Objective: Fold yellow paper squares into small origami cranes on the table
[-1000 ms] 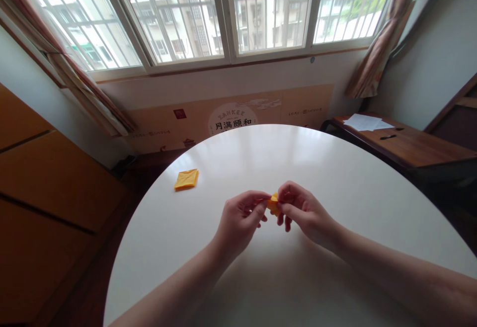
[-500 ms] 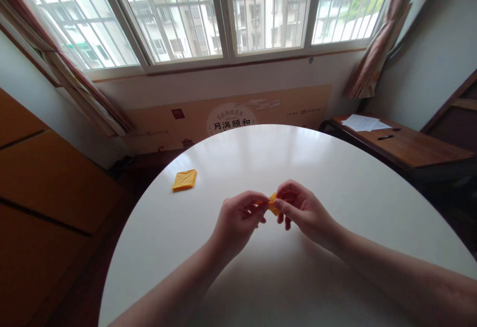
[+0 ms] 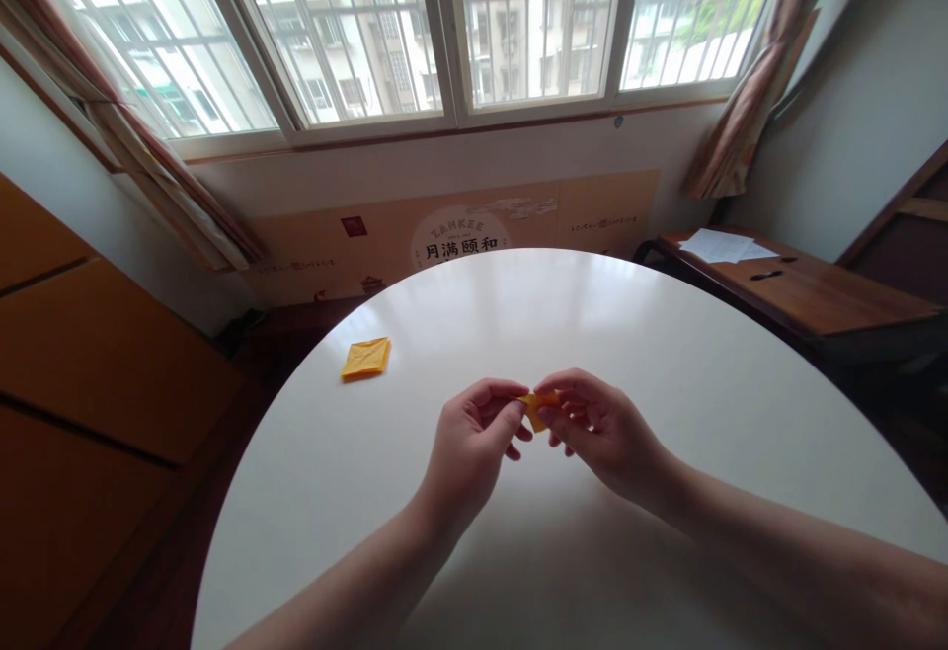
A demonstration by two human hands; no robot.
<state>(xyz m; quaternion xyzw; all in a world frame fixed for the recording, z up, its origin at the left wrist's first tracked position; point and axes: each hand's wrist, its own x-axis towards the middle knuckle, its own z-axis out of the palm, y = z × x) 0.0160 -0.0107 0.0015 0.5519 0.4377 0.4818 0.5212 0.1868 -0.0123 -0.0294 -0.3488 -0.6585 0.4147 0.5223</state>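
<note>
A small piece of folded yellow paper (image 3: pixel 538 413) is held between my two hands, above the white round table (image 3: pixel 355 531). My left hand (image 3: pixel 478 438) pinches its left edge between thumb and forefinger. On the other side my right hand (image 3: pixel 603 428) grips it with thumb and fingers, the thumb lying over its front. Fingers cover much of the paper, so its full shape is hidden. Farther off to the left, a flat square stack of yellow paper (image 3: pixel 365 360) lies on the table, apart from both hands.
Behind the table, a barred window (image 3: pixel 362 38) spans the wall between curtains (image 3: pixel 755 107). White papers (image 3: pixel 726 245) and a small dark object (image 3: pixel 766 276) lie on a wooden side table (image 3: pixel 836 284) at right. An orange-brown cabinet (image 3: pixel 96 354) stands at left.
My right hand has shifted its grip lower and slightly right on the folded paper. The paper has turned a little between the fingers. The yellow stack stays in place.
</note>
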